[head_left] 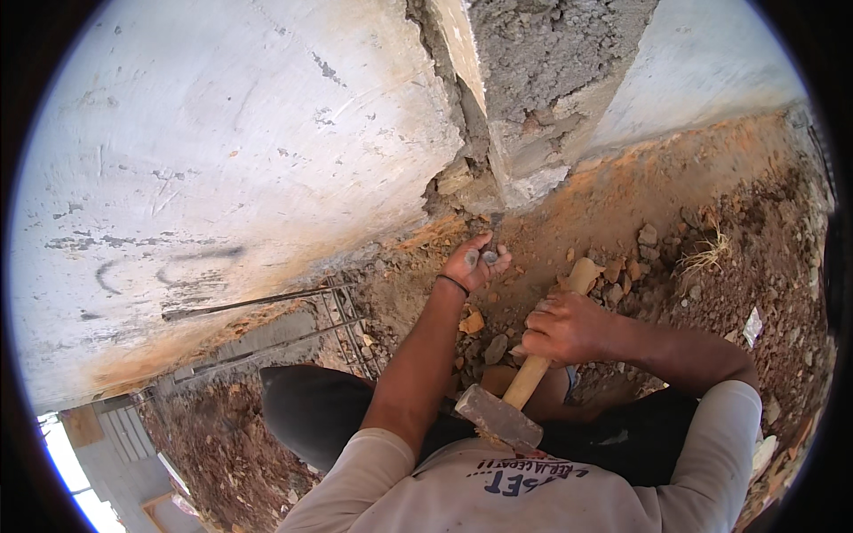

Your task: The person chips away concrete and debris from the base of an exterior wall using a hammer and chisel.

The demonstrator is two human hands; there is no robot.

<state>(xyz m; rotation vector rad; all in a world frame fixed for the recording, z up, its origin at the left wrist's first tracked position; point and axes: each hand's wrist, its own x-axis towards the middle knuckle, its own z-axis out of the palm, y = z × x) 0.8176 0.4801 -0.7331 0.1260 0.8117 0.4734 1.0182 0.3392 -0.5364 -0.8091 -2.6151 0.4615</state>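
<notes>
My left hand (475,265), with a dark band at its wrist, is closed around a metal chisel (490,258). The chisel's round end faces up between the fingers, and its shaft is mostly hidden by the hand. The hand is low against the foot of the broken wall corner. My right hand (566,327) grips the wooden handle (526,384) of a club hammer midway along. Its heavy grey head (499,417) hangs close to my shirt, pointing back toward my body, apart from the chisel.
A cracked white wall (240,124) rises on the left, beside a rough concrete column (560,62). Thin steel reinforcing bars (345,322) stick out near the wall's foot. Reddish soil (746,284) and loose stones (622,271) lie around my legs. Dry roots (709,249) show at right.
</notes>
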